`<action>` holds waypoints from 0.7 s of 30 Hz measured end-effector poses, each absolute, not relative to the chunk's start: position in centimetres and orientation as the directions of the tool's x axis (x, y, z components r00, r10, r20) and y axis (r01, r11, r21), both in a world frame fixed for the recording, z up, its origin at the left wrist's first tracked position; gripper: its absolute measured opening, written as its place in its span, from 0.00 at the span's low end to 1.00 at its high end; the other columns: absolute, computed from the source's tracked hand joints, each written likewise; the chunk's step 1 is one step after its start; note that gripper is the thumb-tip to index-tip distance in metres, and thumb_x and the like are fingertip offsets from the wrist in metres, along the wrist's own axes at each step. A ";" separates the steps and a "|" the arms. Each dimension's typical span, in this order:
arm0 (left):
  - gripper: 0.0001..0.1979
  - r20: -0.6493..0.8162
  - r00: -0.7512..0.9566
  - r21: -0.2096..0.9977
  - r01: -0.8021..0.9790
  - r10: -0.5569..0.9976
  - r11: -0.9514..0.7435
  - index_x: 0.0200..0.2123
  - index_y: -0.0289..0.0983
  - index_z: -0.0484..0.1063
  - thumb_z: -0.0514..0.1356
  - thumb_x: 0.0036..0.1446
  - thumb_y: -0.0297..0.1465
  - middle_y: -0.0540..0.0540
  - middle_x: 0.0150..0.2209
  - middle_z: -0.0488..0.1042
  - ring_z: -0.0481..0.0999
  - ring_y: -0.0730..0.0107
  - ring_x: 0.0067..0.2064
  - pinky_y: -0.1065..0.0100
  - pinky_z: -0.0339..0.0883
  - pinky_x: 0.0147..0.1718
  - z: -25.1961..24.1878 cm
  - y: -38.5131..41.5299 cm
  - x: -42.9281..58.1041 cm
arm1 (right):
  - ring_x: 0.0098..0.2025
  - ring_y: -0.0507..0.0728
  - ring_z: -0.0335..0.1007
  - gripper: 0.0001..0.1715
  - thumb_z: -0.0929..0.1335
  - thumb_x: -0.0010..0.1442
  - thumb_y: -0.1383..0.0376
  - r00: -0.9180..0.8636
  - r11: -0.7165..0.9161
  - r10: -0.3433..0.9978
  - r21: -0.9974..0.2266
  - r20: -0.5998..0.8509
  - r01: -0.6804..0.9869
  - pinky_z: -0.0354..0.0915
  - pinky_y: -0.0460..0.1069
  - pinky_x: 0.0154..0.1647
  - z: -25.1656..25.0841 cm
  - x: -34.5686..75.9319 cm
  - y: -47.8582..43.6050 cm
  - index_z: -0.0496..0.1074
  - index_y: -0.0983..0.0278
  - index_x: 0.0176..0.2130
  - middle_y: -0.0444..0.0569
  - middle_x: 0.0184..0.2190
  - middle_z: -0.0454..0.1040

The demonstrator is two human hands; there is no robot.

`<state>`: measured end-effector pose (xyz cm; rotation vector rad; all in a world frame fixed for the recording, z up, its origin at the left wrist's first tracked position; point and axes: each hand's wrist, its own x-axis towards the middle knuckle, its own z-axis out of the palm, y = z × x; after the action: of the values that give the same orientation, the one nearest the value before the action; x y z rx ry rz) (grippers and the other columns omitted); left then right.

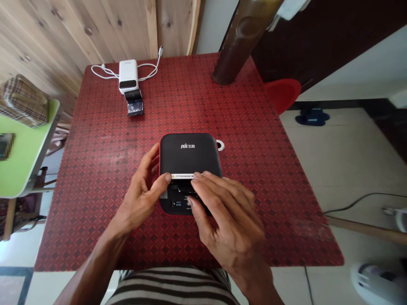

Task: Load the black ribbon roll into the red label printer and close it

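A black square device [190,159] with rounded corners and a red edge lies on the red patterned table. White lettering is on its top, with a white warning strip [182,176] below. In front of the strip is a lower dark section with small printed markings and a recess. My left hand [144,190] grips the device's left side, its thumb at the strip's left end. Curled over the front right part, my right hand [227,212] has its fingertips by the strip and its thumb at the recess. What it pinches there is dark and mostly hidden.
Farther back on the red table [104,195] lies a white power bank [128,76] with a white cable and a black strap. A brown pole [237,46] stands at the back right. Behind the device shows a small white ring [220,145]. A green table [19,169] is at left.
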<state>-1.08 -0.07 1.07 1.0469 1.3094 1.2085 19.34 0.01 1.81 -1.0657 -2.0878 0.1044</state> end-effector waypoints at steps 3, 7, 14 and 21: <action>0.32 -0.104 -0.101 0.994 -0.029 0.989 0.102 0.77 0.49 0.69 0.70 0.75 0.42 0.41 0.80 0.70 0.70 0.48 0.81 0.47 0.67 0.78 1.0 -0.2 -1.0 | 0.57 0.62 0.89 0.13 0.72 0.78 0.71 -0.348 0.634 0.736 -0.411 0.581 0.656 0.74 0.58 0.67 2.0 19.3 0.1 0.78 0.68 0.60 0.56 0.52 0.91; 0.33 -0.103 -0.132 0.995 -0.030 0.986 0.100 0.77 0.49 0.70 0.71 0.73 0.44 0.40 0.79 0.71 0.73 0.46 0.78 0.48 0.74 0.73 0.6 -0.1 -0.8 | 0.59 0.62 0.89 0.14 0.72 0.78 0.71 -0.359 0.647 0.732 -0.425 0.580 0.633 0.77 0.58 0.68 1.7 19.4 0.2 0.77 0.68 0.61 0.56 0.53 0.91; 0.30 -0.200 -0.189 0.977 -0.109 0.961 0.182 0.72 0.49 0.77 0.72 0.72 0.46 0.42 0.76 0.76 0.73 0.45 0.78 0.45 0.68 0.77 -0.2 -1.9 -1.2 | 0.65 0.65 0.85 0.22 0.72 0.77 0.72 -0.285 0.648 0.724 -0.477 0.629 0.593 0.82 0.63 0.66 0.9 20.6 -0.8 0.76 0.65 0.66 0.60 0.59 0.88; 0.25 -0.258 -0.154 0.944 -0.252 0.954 0.215 0.71 0.54 0.80 0.69 0.74 0.47 0.45 0.76 0.76 0.70 0.43 0.81 0.39 0.62 0.81 -1.1 -4.5 -1.5 | 0.59 0.66 0.88 0.26 0.72 0.79 0.61 -0.082 0.463 0.837 -0.620 0.541 0.633 0.86 0.61 0.58 -1.1 22.5 -1.9 0.74 0.61 0.71 0.59 0.60 0.87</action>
<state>-1.54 -4.49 -1.11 0.7663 1.2691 1.2605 22.54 -1.90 -1.14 -1.2499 -1.7966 0.2787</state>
